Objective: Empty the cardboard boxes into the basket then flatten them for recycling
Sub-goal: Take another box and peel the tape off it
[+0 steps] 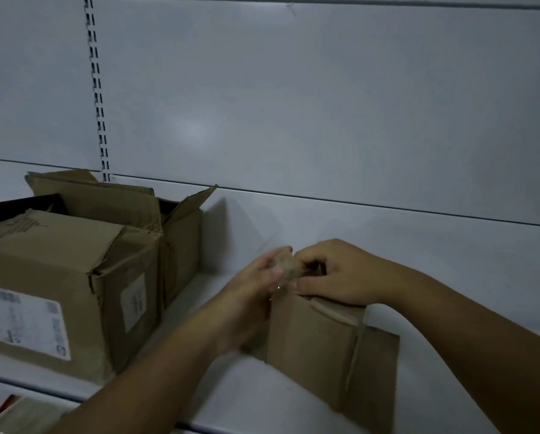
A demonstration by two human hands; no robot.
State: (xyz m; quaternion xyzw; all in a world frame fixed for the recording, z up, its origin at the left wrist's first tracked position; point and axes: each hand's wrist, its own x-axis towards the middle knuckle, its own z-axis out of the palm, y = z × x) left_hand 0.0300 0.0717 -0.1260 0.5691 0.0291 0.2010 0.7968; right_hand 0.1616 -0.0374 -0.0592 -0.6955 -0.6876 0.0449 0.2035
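Two hands meet atop a small cardboard box (pixel 312 339).
Blurred, the left hand (pixel 262 277) pinches a brown flap (pixel 289 265); the right hand (pixel 334 270) curls over the box's top edge. It stands on the shelf (pixel 450 308); two bigger boxes (pixel 59 292) sit apart at 9 o'clock.

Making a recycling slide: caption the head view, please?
Left hand and right hand pinch the top of a small cardboard box on a white shelf, beside two larger boxes.

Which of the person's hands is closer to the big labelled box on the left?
Left. Both hands pinch the top of the small box: the left hand on the side facing the big labelled box, the right hand beyond it, farther right.
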